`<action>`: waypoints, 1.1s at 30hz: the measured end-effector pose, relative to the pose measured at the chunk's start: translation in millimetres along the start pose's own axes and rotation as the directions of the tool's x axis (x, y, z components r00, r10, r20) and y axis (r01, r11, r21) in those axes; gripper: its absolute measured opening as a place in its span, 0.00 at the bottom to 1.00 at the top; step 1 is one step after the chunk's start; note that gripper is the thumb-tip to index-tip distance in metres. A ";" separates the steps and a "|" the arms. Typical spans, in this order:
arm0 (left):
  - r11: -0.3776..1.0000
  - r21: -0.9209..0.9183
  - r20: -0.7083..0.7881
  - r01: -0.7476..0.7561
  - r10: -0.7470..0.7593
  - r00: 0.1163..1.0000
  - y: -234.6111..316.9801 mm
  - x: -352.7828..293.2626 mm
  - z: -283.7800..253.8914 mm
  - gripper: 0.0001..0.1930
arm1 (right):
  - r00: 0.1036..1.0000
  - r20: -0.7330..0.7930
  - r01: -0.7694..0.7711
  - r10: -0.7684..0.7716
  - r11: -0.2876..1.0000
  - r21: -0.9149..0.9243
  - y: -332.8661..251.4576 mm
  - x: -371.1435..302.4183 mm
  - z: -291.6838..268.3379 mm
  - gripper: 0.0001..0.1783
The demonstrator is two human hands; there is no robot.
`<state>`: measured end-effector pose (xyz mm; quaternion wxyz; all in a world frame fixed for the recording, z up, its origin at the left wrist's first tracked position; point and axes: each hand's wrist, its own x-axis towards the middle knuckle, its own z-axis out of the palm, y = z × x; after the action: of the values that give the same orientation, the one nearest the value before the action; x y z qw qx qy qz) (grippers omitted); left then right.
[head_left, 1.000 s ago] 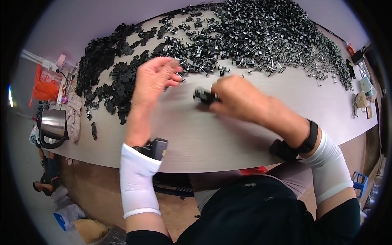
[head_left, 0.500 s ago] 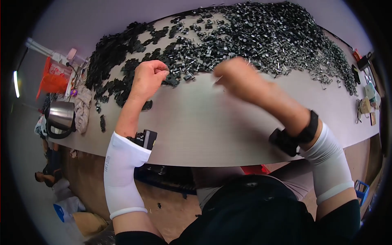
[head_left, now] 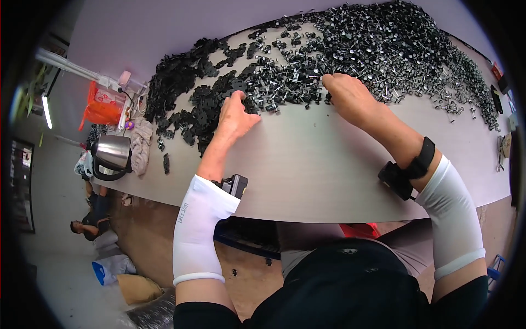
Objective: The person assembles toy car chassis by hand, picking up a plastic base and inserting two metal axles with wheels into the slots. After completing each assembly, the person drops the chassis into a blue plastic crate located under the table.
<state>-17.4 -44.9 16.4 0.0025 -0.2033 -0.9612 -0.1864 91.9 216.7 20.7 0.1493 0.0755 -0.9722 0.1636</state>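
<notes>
My left hand [head_left: 235, 117] reaches to the near edge of a pile of flat black plastic pieces [head_left: 207, 107]. Its thumb stands away from the fingers, whose tips touch or hover just over the pieces. On the right, my right hand [head_left: 352, 96] is at the front edge of a large heap of small black-and-silver metal-capped parts [head_left: 378, 49]. Its fingers are curled in and point down; whatever may be between the fingertips is hidden. Where the two piles meet, silver-and-black parts [head_left: 274, 88] lie close to my left fingertips.
The pale table [head_left: 312, 164] curves round in front of me. To the left stand a steel kettle [head_left: 112, 154], a crumpled cloth [head_left: 141, 145] and an orange bag [head_left: 103, 107]. A black device [head_left: 395, 180] is strapped to my right wrist. Farther off is another person [head_left: 90, 226].
My left hand has opened from a closed pinch and reached to the black pieces. My right hand, blurred before, has come to the metal-capped heap. The whole view has shifted.
</notes>
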 end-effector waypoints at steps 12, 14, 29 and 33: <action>0.947 -0.189 -0.054 0.260 -0.274 0.960 -2.2 6.9 6.6 0.23 | 0.981 -0.174 -0.035 0.089 0.956 0.291 22.5 -8.7 -10.7 0.06; 0.962 -0.147 -0.066 0.230 -0.242 0.968 6.5 5.6 4.4 0.24 | 0.962 -0.261 0.037 0.076 0.914 0.404 26.3 -11.4 -12.7 0.05; 0.669 -0.742 -0.113 0.040 -0.183 0.977 24.0 -3.1 -17.2 0.05 | 0.872 0.466 -0.260 -0.148 0.667 0.698 24.0 -21.9 -28.9 0.06; 0.504 -0.847 0.219 0.172 0.035 0.975 85.6 -19.0 -1.3 0.07 | 0.987 0.156 -0.151 0.026 0.451 0.880 32.4 -14.9 -29.9 0.07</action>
<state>33.5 19.9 46.7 -0.2063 -0.1574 -0.7432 -0.6166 107.5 258.7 33.4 0.0209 0.1011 -0.7537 0.6491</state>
